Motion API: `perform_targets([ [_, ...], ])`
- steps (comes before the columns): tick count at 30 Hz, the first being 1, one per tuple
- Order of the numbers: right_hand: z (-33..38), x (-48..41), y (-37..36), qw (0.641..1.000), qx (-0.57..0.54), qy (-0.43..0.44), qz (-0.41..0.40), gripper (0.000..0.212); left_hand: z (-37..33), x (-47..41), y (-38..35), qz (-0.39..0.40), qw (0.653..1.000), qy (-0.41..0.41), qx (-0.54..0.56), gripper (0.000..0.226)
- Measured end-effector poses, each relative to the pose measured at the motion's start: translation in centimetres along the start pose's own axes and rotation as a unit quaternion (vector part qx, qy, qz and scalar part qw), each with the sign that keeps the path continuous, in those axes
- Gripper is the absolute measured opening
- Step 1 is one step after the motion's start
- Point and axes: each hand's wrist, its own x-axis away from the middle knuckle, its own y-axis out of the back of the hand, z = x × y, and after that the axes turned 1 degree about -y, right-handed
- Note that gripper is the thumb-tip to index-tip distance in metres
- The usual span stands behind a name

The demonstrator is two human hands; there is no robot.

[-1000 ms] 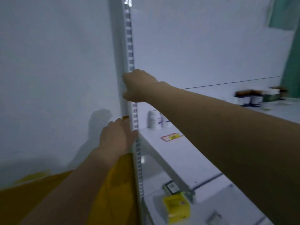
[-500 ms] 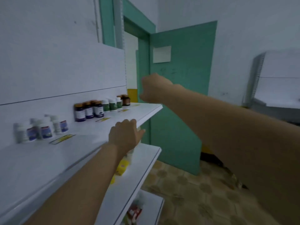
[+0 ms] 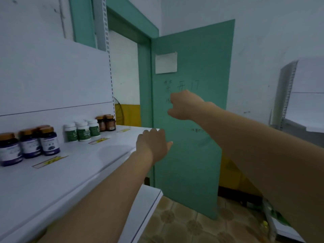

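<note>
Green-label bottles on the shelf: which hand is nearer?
Left. The left hand is at the end corner of the shelf, right of the green-label bottles. The right hand is farther right and higher, in front of the door.

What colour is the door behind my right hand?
The door is teal green, seen in the head view.

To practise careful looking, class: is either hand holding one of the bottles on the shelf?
No, the left hand and right hand are both empty, and the bottles stand on the shelf apart from them.
</note>
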Motion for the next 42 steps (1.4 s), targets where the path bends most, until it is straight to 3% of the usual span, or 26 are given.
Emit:
perform_targets([
  [7,4.0,-12.8,-4.7,0.991,-0.048,0.121,-0.007,0.031,6.1,-9.2,-0.9,0.000,0.994,0.105,0.010,0.049],
  [11,9.2,-18.5,-7.8,0.972,-0.080,0.221,-0.008,0.026,11.7,-10.2,-2.6,-0.045,0.977,0.209,-0.002,0.043],
  [17,19.4,-21.7,-10.7,0.911,-0.159,0.381,0.012,0.033,19.7,-5.7,-2.8,-0.061,0.919,0.388,-0.044,0.036],
  [22,26.1,-21.2,-11.9,0.863,-0.196,0.466,0.025,0.035,23.6,-0.5,-1.9,-0.046,0.854,0.511,-0.088,0.033],
  [25,29.1,-21.2,-12.6,0.854,-0.202,0.478,0.041,0.035,25.7,2.6,-2.0,-0.012,0.825,0.553,-0.116,0.039],
  [30,32.4,-22.0,-14.3,0.862,-0.204,0.462,0.046,0.032,29.2,5.6,-3.6,0.029,0.806,0.571,-0.153,0.044],
  [36,34.7,-22.2,-17.0,0.873,-0.184,0.443,0.090,0.040,32.6,6.7,-6.4,0.028,0.816,0.561,-0.137,0.047],
  [42,34.6,-20.2,-19.8,0.861,-0.276,0.426,0.045,0.034,33.1,7.2,-6.9,0.107,0.816,0.563,-0.070,0.056],
])
